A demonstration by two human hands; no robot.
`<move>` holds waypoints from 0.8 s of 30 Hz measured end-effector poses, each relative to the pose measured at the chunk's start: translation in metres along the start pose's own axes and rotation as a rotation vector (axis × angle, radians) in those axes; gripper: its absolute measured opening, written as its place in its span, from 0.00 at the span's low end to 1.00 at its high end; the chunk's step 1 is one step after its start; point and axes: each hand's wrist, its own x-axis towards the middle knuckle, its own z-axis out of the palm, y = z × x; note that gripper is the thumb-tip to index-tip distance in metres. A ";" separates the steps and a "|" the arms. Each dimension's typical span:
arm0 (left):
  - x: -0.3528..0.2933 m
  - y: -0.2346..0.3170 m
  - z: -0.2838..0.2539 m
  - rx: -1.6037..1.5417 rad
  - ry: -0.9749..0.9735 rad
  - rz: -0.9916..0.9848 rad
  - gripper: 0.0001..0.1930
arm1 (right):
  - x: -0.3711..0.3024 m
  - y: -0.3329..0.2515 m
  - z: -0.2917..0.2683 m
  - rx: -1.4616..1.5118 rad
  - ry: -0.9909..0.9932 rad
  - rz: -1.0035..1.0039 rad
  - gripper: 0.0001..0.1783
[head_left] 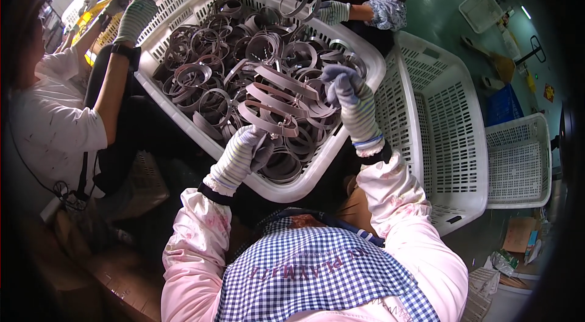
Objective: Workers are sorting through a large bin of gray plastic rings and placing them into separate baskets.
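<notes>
A big white plastic basket (143,75) in front of me is heaped with flat grey-brown rings (210,72), seemingly metal. Several larger rings (277,99) lie loosely stacked and tilted on the heap between my hands, with thin pale strands among them. My left hand (241,154), in a striped glove, is closed at the lower end of this stack, its fingertips partly hidden. Over the basket's right part, my right hand (350,99), gloved too, has its fingers curled together beside the stack's upper end. What either hand holds cannot be made out.
Across the basket, a co-worker's gloved hands (329,12) hold a couple of rings (298,2). Another person in a white shirt (67,121) sits at the left, a gloved hand near the rim. White perforated baskets (454,139) stand close on the right; a blue container (504,106) is beyond.
</notes>
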 end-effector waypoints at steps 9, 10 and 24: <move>-0.002 -0.014 0.005 -0.008 -0.004 0.090 0.31 | 0.002 0.011 0.000 -0.065 -0.099 0.184 0.15; 0.000 -0.013 0.008 -0.048 0.003 0.078 0.29 | 0.001 0.021 -0.008 -0.115 -0.061 0.156 0.14; 0.015 -0.022 -0.003 0.242 -0.114 -0.065 0.29 | 0.000 -0.022 -0.085 -0.324 0.258 -0.100 0.14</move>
